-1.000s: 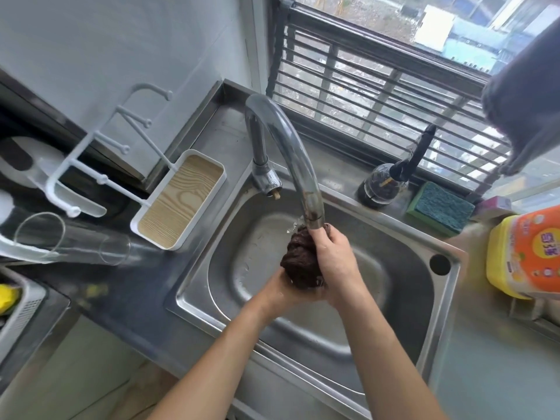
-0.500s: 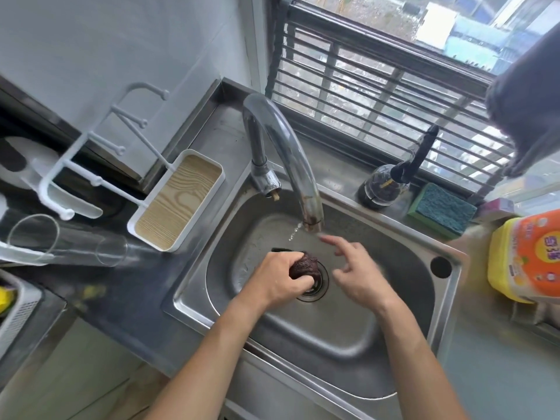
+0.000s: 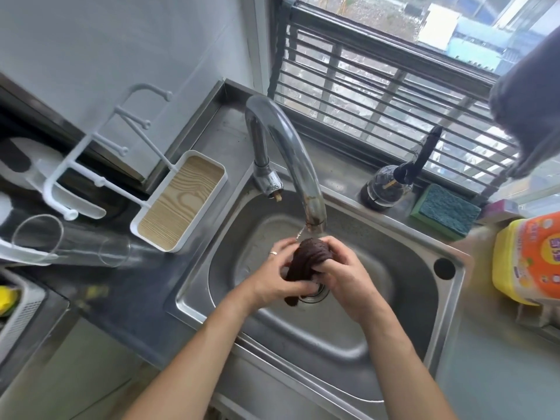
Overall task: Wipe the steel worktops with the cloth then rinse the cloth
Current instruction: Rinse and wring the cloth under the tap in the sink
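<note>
Both hands gripped the bunched brown cloth (image 3: 309,262) over the sink (image 3: 403,237), just under the tap (image 3: 291,156) spout, where a thin stream of water ran. The left hand (image 3: 281,277) curled around the cloth's left side and lower end, a ring on 1 finger; the right hand (image 3: 342,274) curled around its right side. The cloth's tail hung above the drain (image 3: 318,295). At the far right of the sink stood a dark bottle (image 3: 385,186), with a green sponge (image 3: 445,212) beside it and a yellow pack (image 3: 527,265) further right. To the left lay a white rack (image 3: 178,204) and a clear glass (image 3: 69,241) on its side.
</note>
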The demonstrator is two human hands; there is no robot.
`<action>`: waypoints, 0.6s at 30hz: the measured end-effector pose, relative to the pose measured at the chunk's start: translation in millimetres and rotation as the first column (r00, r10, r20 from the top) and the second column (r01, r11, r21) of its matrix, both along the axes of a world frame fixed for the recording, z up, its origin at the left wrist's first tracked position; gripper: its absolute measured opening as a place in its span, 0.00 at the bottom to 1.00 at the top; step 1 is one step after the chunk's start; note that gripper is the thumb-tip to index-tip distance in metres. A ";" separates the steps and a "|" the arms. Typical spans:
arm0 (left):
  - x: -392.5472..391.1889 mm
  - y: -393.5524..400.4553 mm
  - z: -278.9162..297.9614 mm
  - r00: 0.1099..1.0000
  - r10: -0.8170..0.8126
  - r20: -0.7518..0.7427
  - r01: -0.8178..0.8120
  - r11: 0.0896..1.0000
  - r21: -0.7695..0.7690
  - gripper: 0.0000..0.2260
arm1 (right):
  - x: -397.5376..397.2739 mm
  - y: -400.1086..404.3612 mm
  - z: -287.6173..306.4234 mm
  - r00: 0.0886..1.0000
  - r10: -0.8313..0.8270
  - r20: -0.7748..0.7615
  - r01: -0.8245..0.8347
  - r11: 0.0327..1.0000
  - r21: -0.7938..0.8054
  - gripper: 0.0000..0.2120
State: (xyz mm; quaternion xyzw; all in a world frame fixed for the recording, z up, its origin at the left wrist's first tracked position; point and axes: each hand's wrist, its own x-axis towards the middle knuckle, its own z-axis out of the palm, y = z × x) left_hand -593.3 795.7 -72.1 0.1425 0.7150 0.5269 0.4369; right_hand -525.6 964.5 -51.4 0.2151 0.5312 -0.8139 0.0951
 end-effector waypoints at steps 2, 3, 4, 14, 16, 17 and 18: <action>2.5 3.8 2.1 0.987 -0.099 -0.125 0.087 0.992 -0.092 0.31 | -0.1 -9.4 0.0 0.994 -0.102 0.048 0.110 0.971 -0.212 0.13; 3.7 5.1 1.0 0.984 -0.079 -0.161 0.068 0.995 -0.073 0.29 | 0.4 -14.0 0.8 0.988 -0.133 0.079 0.149 0.948 -0.281 0.13; 5.0 6.9 -1.2 0.992 -0.018 -0.127 0.018 1.000 -0.004 0.28 | 0.7 -17.9 2.3 0.984 -0.144 0.104 0.170 0.934 -0.316 0.14; -9.1 -5.0 -16.6 0.994 -0.024 0.109 0.043 0.983 -0.178 0.08 | 8.8 5.5 -7.2 0.906 -0.092 0.412 0.046 0.992 0.121 0.09; -14.9 -7.9 -19.2 0.993 -0.085 0.080 0.102 0.963 -0.251 0.09 | 17.9 1.7 -10.2 0.886 -0.087 0.455 0.072 0.996 0.052 0.09; -15.5 -8.9 -19.7 0.993 -0.096 0.071 0.112 0.957 -0.267 0.09 | 22.6 0.3 -11.0 0.885 -0.081 0.458 0.098 0.995 -0.014 0.10; -15.4 -8.8 -20.5 0.994 -0.091 0.055 0.103 0.954 -0.281 0.09 | 27.0 0.4 -10.7 0.892 -0.069 0.447 0.123 0.988 -0.092 0.12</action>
